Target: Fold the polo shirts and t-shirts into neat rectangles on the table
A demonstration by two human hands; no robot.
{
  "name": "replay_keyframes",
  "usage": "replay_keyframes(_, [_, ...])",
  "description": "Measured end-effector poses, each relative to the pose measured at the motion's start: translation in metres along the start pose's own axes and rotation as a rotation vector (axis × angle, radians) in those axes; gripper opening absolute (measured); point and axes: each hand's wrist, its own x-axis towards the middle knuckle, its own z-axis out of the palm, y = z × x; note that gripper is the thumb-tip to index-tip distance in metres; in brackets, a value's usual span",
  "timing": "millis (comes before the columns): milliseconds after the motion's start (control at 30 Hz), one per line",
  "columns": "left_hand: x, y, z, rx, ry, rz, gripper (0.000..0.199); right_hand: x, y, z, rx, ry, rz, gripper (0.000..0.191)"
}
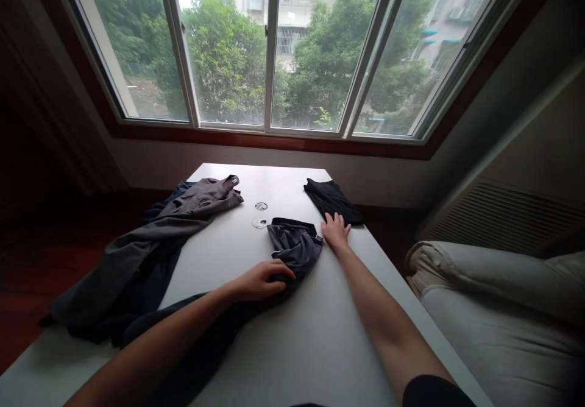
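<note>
A pair of dark blue-grey trousers (299,248) lies bunched on the white table, its waistband toward the window and its length trailing to the lower left. My left hand (267,278) rests over it, fingers curled and thumb below, gripping the cloth. To the right, my right hand (336,231) is spread, its fingertips touching the near edge of a folded black garment (333,198). That folded piece sits by the table's right edge.
A grey-brown garment (183,209) lies over navy cloth (158,279) along the left side of the white table (283,181). Two round stickers or discs (261,206) are in the middle. A pale sofa (498,297) stands right; a window (269,47) is ahead.
</note>
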Motion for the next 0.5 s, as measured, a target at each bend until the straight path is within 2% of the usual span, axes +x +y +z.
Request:
replay_keyframes(133, [-0.008, -0.048, -0.037, 0.197, 0.241, -0.176, 0.031, -0.025, -0.032, -0.018, 0.121, 0.030, -0.083, 0.047])
replay_keyframes(300, [-0.023, -0.098, -0.101, 0.707, 0.403, -0.419, 0.028, -0.053, -0.072, -0.047, 0.136, -0.004, -0.237, 0.046])
replay_keyframes(400, [-0.029, -0.117, -0.145, 0.969, 0.391, -0.535, 0.030, -0.078, -0.094, -0.055, 0.073, -0.031, -0.320, 0.050])
replay_keyframes(500, [-0.039, -0.138, -0.181, 1.036, 0.319, -0.744, 0.045, -0.099, -0.110, -0.053, 0.029, -0.166, -0.361, 0.059])
